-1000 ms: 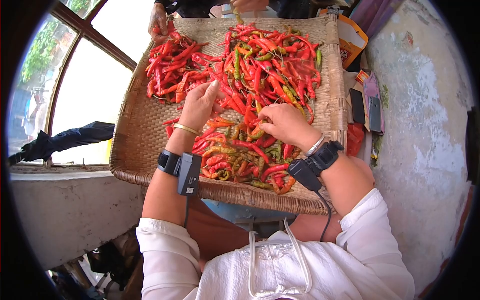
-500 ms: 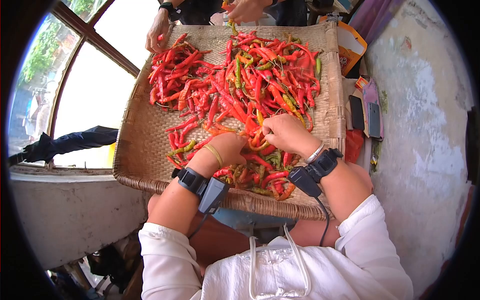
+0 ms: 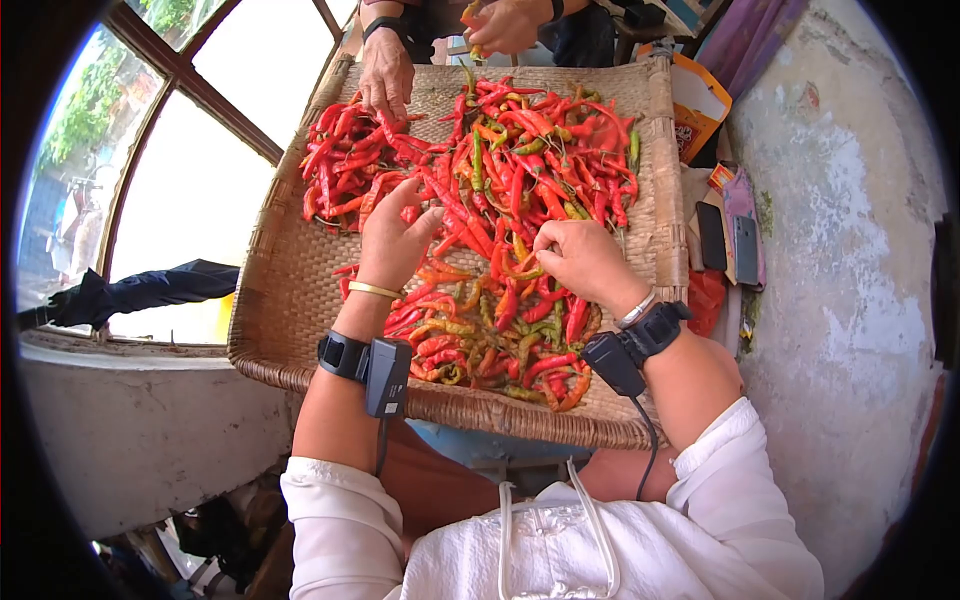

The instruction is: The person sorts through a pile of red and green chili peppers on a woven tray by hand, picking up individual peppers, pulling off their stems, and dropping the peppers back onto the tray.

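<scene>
Red, orange and green chili peppers (image 3: 520, 180) lie heaped in a shallow woven tray (image 3: 290, 290). My left hand (image 3: 395, 243) is over the left-centre of the peppers, fingers apart, with nothing visible in it. To its right, my right hand (image 3: 580, 255) has its fingers closed above the heap; whatever it may hold is hidden. Nearest me lies a mixed group of peppers (image 3: 500, 345). Across the tray, one hand of another person (image 3: 387, 75) reaches to the upper-left peppers, and that person's other hand (image 3: 505, 25) holds a yellowish pepper.
A folded dark umbrella (image 3: 150, 290) lies by the window at left. Two phones (image 3: 711, 236) rest beside the tray at right, near an orange-edged box (image 3: 700, 100) and the wall (image 3: 840, 260). Dark devices with cables are strapped to my wrists.
My left hand has moved up and left, and its fingers have spread. My right hand has shifted slightly. The other person's reaching hand has moved right onto the peppers.
</scene>
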`<state>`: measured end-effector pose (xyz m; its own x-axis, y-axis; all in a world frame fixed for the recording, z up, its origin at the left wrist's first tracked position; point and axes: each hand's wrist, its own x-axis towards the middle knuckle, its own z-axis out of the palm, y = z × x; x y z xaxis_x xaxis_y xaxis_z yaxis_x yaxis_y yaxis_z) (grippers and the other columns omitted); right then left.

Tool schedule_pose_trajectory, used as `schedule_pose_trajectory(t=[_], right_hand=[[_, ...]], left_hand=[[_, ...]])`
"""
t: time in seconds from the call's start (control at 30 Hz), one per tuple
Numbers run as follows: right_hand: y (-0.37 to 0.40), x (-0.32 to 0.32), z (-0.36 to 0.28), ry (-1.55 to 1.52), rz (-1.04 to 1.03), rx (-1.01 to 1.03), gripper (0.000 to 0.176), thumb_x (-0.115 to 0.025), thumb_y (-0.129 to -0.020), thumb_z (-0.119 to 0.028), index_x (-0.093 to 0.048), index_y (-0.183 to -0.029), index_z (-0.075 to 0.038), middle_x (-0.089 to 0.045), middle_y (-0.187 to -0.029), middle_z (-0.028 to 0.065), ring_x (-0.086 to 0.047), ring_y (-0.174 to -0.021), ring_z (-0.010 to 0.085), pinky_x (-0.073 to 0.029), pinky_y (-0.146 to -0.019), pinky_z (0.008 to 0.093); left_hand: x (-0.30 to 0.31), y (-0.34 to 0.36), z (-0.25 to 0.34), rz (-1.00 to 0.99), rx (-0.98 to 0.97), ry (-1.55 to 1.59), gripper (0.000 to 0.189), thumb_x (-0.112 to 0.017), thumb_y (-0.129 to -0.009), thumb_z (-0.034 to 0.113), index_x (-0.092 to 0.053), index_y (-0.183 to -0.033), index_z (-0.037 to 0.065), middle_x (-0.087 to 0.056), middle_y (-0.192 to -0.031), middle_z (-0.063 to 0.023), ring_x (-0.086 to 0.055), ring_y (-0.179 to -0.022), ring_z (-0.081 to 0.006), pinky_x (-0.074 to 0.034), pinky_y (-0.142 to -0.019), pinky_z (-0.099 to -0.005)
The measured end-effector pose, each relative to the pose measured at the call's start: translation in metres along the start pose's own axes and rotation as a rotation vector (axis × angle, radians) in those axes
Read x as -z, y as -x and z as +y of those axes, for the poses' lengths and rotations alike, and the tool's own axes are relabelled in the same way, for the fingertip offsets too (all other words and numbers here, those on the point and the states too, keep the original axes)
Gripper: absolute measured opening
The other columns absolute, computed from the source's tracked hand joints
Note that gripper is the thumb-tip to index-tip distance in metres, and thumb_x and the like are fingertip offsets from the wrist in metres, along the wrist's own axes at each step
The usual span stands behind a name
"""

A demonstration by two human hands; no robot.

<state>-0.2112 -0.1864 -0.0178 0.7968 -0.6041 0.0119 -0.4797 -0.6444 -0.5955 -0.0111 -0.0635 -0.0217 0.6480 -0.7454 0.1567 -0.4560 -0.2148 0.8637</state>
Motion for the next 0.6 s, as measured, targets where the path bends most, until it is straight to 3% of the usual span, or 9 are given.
schedule_pose_trajectory(t=[0.07,0.1,0.13,0.2,0.33,0.4,0.43,0.53,0.6], right_hand=[[0.001,-0.005,-0.003,-0.066,-0.051,0.105,0.01,-0.057,-0.071,-0.014,-0.059,-0.073,-0.004,-0.058,-0.065,0.0112,-0.056,-0.061,0.027,-0.044,-0.057,0.0355],[0.001,-0.004,-0.007,-0.134,-0.065,0.153,0.011,-0.058,-0.072,-0.014,-0.059,-0.073,-0.003,-0.057,-0.062,0.0092,-0.056,-0.057,0.0212,-0.043,-0.055,0.0324],[0.003,-0.005,-0.01,-0.134,-0.067,0.15,0.011,-0.058,-0.072,-0.014,-0.059,-0.073,-0.003,-0.057,-0.062,0.0092,-0.056,-0.057,0.0212,-0.043,-0.055,0.0324],[0.003,-0.005,-0.015,-0.283,-0.116,0.09,0.012,-0.058,-0.07,-0.016,-0.06,-0.073,-0.004,-0.058,-0.065,0.0117,-0.058,-0.063,0.0263,-0.045,-0.059,0.0362],[0.004,-0.007,-0.013,-0.392,-0.098,0.065,0.015,-0.059,-0.072,-0.016,-0.06,-0.081,-0.004,-0.058,-0.062,0.0102,-0.058,-0.058,0.0222,-0.044,-0.056,0.0326],[0.004,-0.006,-0.015,-0.523,-0.102,-0.083,0.021,-0.059,-0.074,-0.016,-0.058,-0.09,-0.003,-0.058,-0.062,0.0093,-0.057,-0.056,0.0193,-0.044,-0.055,0.0307],[0.002,-0.007,-0.013,-0.487,-0.06,-0.062,0.026,-0.06,-0.075,-0.018,-0.056,-0.096,-0.003,-0.06,-0.065,0.0097,-0.059,-0.059,0.021,-0.045,-0.056,0.0312],[0.004,-0.001,-0.015,-0.287,-0.084,-0.016,0.028,-0.06,-0.076,-0.017,-0.055,-0.101,-0.003,-0.059,-0.065,0.0064,-0.057,-0.059,0.0152,-0.045,-0.057,0.0295],[0.006,-0.005,-0.013,-0.216,-0.275,0.052,0.025,-0.061,-0.073,-0.02,-0.057,-0.093,-0.005,-0.062,-0.077,0.0137,-0.061,-0.075,0.0277,-0.047,-0.068,0.0381]], left_hand=[[-0.01,0.013,0.0,-0.342,-0.059,0.07,0.038,-0.062,-0.081,0.021,-0.053,-0.111,0.0,-0.058,-0.087,-0.0021,-0.053,-0.066,-0.0067,-0.045,-0.055,-0.0203],[-0.011,0.022,0.019,-0.494,0.071,0.162,0.034,-0.063,-0.08,0.022,-0.056,-0.106,0.0,-0.059,-0.085,-0.0043,-0.054,-0.069,-0.008,-0.045,-0.057,-0.0221],[-0.013,0.026,0.024,-0.496,0.074,0.164,0.034,-0.063,-0.08,0.022,-0.056,-0.106,0.0,-0.059,-0.085,-0.0043,-0.054,-0.069,-0.008,-0.045,-0.057,-0.0221],[-0.015,0.03,0.03,-0.72,-0.176,-0.156,0.026,-0.062,-0.08,0.018,-0.059,-0.098,0.0,-0.06,-0.077,-0.0047,-0.056,-0.068,-0.009,-0.045,-0.058,-0.0238],[-0.018,0.029,0.025,-0.867,-0.148,-0.124,0.018,-0.06,-0.08,0.015,-0.061,-0.09,-0.001,-0.06,-0.069,-0.0048,-0.056,-0.064,-0.0094,-0.045,-0.058,-0.0251],[-0.009,0.023,0.027,-0.922,-0.051,-0.082,0.015,-0.059,-0.08,0.012,-0.061,-0.086,-0.002,-0.059,-0.066,-0.0034,-0.054,-0.06,-0.0089,-0.045,-0.056,-0.0241],[-0.002,0.02,0.031,-0.872,0.177,-0.003,0.013,-0.059,-0.081,0.011,-0.061,-0.084,-0.001,-0.059,-0.067,-0.0022,-0.052,-0.057,-0.0067,-0.043,-0.053,-0.022],[0.009,0.003,0.02,-0.499,0.284,0.303,0.02,-0.056,-0.083,0.014,-0.059,-0.094,-0.003,-0.06,-0.072,-0.0034,-0.051,-0.055,-0.0053,-0.045,-0.051,-0.0206],[0.003,-0.001,0.022,-0.07,0.184,0.466,0.035,-0.056,-0.083,0.014,-0.049,-0.114,0.0,-0.059,-0.08,-0.0043,-0.053,-0.06,-0.0062,-0.045,-0.052,-0.0211]])
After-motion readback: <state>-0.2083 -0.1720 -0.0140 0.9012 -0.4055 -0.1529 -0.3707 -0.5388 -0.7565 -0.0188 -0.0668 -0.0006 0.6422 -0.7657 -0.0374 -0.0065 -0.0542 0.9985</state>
